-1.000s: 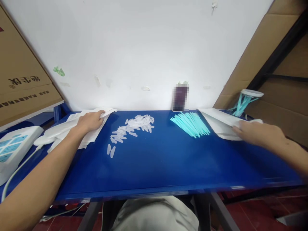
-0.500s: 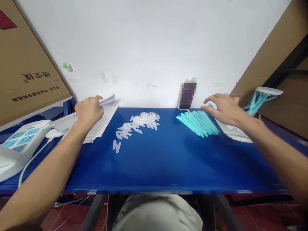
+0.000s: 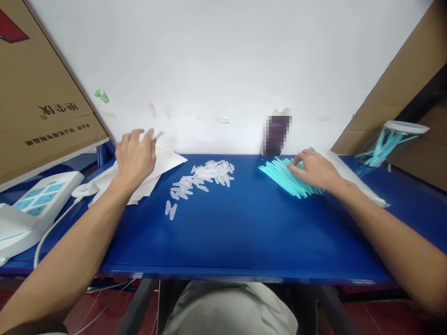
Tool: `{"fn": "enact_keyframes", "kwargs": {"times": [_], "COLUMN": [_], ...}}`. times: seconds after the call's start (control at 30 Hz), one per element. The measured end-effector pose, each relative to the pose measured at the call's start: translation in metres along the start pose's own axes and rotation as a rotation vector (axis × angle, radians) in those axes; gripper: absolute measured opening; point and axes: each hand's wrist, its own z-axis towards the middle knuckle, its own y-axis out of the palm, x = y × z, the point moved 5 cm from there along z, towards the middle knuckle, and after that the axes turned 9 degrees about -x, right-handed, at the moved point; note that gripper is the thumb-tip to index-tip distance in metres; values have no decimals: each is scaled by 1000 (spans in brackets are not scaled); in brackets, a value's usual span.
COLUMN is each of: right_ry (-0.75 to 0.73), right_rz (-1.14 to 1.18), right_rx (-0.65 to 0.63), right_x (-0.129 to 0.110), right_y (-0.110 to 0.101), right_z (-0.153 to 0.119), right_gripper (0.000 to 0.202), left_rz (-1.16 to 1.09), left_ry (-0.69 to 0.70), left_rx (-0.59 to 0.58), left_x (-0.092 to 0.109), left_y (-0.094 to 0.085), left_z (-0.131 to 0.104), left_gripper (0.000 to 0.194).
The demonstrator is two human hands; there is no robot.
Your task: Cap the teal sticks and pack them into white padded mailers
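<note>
- Turquoise sticks (image 3: 279, 174) lie in a slanted heap on the blue table (image 3: 237, 237), right of centre, near the wall.
- Right hand (image 3: 316, 170) is now over that heap; half a second ago it was above the white packet (image 3: 352, 174). Packet now lies at the forearm, clear of the fingers.
- Right thumb and forefinger bowed, tips close. Can't tell whether a stick is pinched.
- Left hand (image 3: 135, 153) is over the white sheets (image 3: 171, 163), fingers curled and a bit spread, blurred. Pale sliver by the fingertips; can't tell if gripped. Bigger folded corner showed there half a second ago.
- Meaning, my read: right side of the work has passed from packet to sticks, left side is with the sheets.
- Translucent pieces (image 3: 209, 174) piled between the hands, two set apart at the near-left end; no hand on them, pile looks unchanged.
- Clear cup (image 3: 379, 144) with more sticks, far right. Power strip (image 3: 42, 197) far left.
</note>
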Motion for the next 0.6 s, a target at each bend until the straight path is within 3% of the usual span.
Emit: {"fn": "enact_keyframes", "kwargs": {"times": [0.13, 0.17, 0.23, 0.33, 0.43, 0.5, 0.6], "right_ry": [-64, -98, -172, -203, -223, -277, -329], "right_rz": [11, 1, -39, -95, -90, -82, -87], "right_rx": [-29, -55, -107, -133, -133, -129, -133], "right_x": [-16, -22, -33, -40, -45, -52, -63], "right_y": [-1, 0, 5, 12, 16, 18, 21], "right_z": [-4, -5, -7, -10, -13, -15, -18], "right_gripper": [38, 37, 38, 44, 44, 43, 44], "left_rz": [-153, -180, -218, -245, -183, -196, -239], "left_ry": [291, 386, 673, 975, 1128, 1179, 1173], "left_rx": [240, 268, 214, 114, 81, 12, -106], "left_x": [54, 72, 114, 160, 184, 192, 201], "left_y": [-67, -79, -88, -77, -54, -41, -30], "left_z": [-40, -57, -99, -162, -208, -224, -231], "left_gripper": [49, 48, 48, 47, 43, 44, 66]}}
